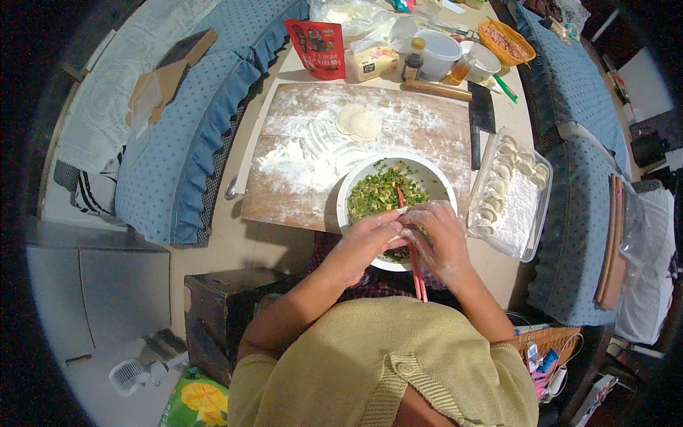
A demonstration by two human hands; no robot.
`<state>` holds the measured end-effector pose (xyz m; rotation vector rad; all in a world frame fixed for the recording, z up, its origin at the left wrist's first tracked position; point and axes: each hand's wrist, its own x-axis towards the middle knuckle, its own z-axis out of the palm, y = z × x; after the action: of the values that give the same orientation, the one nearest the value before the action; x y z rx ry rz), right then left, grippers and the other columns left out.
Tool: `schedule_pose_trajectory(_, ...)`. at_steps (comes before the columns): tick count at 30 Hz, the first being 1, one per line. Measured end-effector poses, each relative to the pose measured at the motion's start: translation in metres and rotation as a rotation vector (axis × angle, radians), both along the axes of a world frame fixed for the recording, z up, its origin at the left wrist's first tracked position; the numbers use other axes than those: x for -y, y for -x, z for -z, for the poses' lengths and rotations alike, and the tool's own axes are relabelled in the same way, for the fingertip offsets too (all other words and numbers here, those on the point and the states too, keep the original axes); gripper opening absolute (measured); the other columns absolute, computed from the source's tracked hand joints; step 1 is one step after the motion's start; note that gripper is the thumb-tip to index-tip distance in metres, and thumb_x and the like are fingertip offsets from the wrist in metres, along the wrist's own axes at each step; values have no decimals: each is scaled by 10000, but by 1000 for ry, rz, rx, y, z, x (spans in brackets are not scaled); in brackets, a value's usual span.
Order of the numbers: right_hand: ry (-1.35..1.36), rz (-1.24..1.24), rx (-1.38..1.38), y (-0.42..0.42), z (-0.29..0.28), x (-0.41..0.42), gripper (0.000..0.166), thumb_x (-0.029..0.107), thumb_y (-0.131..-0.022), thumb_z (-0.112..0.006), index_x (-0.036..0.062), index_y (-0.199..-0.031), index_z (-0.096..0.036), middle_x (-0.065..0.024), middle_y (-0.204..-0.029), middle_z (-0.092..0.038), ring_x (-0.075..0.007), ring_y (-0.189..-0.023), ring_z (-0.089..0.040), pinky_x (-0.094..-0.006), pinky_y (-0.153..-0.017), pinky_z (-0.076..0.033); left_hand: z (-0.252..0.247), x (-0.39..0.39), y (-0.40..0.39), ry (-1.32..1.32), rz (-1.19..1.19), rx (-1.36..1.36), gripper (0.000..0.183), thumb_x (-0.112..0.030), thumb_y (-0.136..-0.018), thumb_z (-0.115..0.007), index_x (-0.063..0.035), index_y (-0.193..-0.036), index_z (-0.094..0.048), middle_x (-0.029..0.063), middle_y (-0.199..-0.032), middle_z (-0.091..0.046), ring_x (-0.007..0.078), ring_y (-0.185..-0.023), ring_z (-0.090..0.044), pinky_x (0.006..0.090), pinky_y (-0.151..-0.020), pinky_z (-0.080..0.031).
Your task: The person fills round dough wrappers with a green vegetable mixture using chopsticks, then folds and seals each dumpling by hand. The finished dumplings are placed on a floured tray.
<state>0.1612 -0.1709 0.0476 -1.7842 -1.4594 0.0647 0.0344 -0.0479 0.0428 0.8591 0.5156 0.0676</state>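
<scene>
Both my left hand (361,241) and my right hand (438,235) pinch a pale dough dumpling (395,238) between their fingers, above the near side of a white bowl. Fingers cover most of the dumpling. The white bowl (447,180) holds chopped green filling (380,187) with yellowish bits. Red chopsticks (418,275) lean in it, passing behind my right hand and out towards my body. Beyond the bowl, a few round dough wrappers (358,121) overlap on the floured wooden board (285,208). Flour whitens my fingers.
At the right, a clear plastic container (541,213) holds several dumplings (497,187) on flour. A cleaver (480,112) and a rolling pin (437,90) lie behind the board's right side. A red pouch (317,50), a sauce bottle (413,61) and an orange basket (507,42) stand farther back.
</scene>
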Motion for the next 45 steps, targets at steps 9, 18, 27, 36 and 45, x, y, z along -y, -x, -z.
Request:
schedule_pose_trajectory(9, -50, 35, -53, -10, 5, -1, 197, 27, -753, -679, 61, -926, -590, -98, -904, -627, -308, -860, -568, -392, -782, -435, 5, 0, -6, -416, 76, 50, 455, -109, -912, -602, 74, -1299, -446, 95, -1170, -593, 129, -1030, -578, 260, -898, -482)
schedule_pose_trajectory(18, -126, 267, -281, -9, 5, -3, 352, 112, -814, -666, 39, -1150, -590, -127, -1020, -622, -267, -890, -587, -355, -819, -453, 11, -2, -12, -195, -155, 146, 373, -73, -919, -579, 56, -1258, -491, 106, -1183, -578, 159, -1054, -573, 275, -909, -493)
schedule_pose_trajectory(27, -111, 196, -637, 3, 8, 2, 285, 116, -824, -679, 23, -1085, -611, -102, -964, -603, -197, -871, -593, -305, -789, -473, 7, 0, -10, -6, -186, 191, 378, -55, -926, -549, 19, -1288, -472, 112, -1234, -546, 184, -1108, -561, 323, -981, -456)
schedule_pose_trajectory(36, -170, 225, -605, 8, 4, 0, 298, 82, -798, -692, 11, -1071, -595, -123, -950, -584, -231, -872, -588, -332, -786, -475, 0, 4, -9, -40, -156, 129, 370, -22, -911, -549, 19, -1275, -493, 95, -1161, -593, 157, -1072, -577, 298, -943, -467)
schedule_pose_trajectory(45, -119, 229, -320, 7, -6, 0, 161, 60, -838, -642, 1, -984, -606, -143, -941, -610, -269, -882, -609, -335, -761, -480, -1, 8, -14, -269, -112, 116, 422, -14, -892, -584, 57, -1290, -461, 96, -1193, -565, 124, -1078, -541, 251, -927, -443)
